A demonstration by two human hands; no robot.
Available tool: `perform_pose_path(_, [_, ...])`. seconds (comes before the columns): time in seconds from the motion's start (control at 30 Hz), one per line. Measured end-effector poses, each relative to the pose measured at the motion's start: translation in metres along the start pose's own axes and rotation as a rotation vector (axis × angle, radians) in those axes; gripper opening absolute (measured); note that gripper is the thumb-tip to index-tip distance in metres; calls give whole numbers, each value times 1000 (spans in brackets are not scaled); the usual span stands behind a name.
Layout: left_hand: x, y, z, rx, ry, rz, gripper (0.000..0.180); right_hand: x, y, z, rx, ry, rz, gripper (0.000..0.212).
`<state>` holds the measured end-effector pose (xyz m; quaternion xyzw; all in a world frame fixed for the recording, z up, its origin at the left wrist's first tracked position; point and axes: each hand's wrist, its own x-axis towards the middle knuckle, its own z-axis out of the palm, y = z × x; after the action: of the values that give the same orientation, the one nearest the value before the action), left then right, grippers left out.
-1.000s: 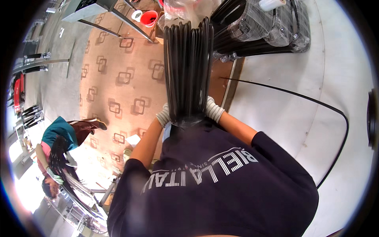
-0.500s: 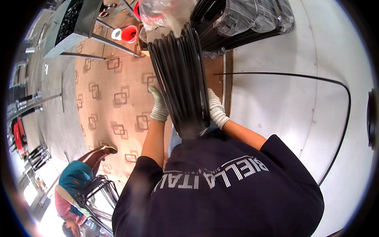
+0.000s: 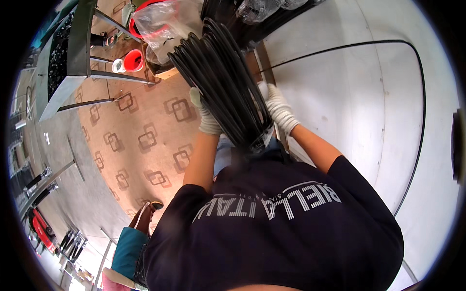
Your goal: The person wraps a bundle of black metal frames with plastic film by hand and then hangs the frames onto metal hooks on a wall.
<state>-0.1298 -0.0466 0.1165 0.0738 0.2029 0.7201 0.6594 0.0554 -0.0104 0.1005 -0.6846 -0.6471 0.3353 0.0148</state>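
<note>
A thick bundle of black tubular frames (image 3: pixel 221 82) is held in front of my body, its near end close to my shirt. My left hand (image 3: pixel 208 116), in a pale knit glove, presses its left side with the thumb pointing up. On the opposite side my right hand (image 3: pixel 280 109), gloved alike, grips the bundle's right edge. Most of the fingers of both hands are hidden behind the bundle. A scrap of clear plastic shows at its near right corner. Just beyond lies another stack of black frames (image 3: pixel 221 10), partly covered in clear plastic wrap (image 3: pixel 259 10).
To the far left stands a metal-legged table (image 3: pixel 80 86) with a red bucket (image 3: pixel 133 60) and white tub (image 3: pixel 118 66) beside it. A clear plastic bag (image 3: pixel 162 29) sits nearby. A white panel (image 3: pixel 349 97) with a black cable (image 3: pixel 423 97) lies right. Another person (image 3: pixel 130 250) is lower left.
My view has turned, so the stack, bucket and table sit differently. The bundle now leans further to the left at its far end. Both hands still hold it. The other person shows less.
</note>
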Motion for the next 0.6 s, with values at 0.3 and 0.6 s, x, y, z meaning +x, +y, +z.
perform_pose_path(0.3, [-3, -6, -5, -85, 1, -189, 68, -93, -72, -112, 782, -253, -11, 49])
perform_pose_path(0.6, [-114, 15, 46, 641, 164, -171, 72, -135, -124, -83, 264, -143, -104, 61])
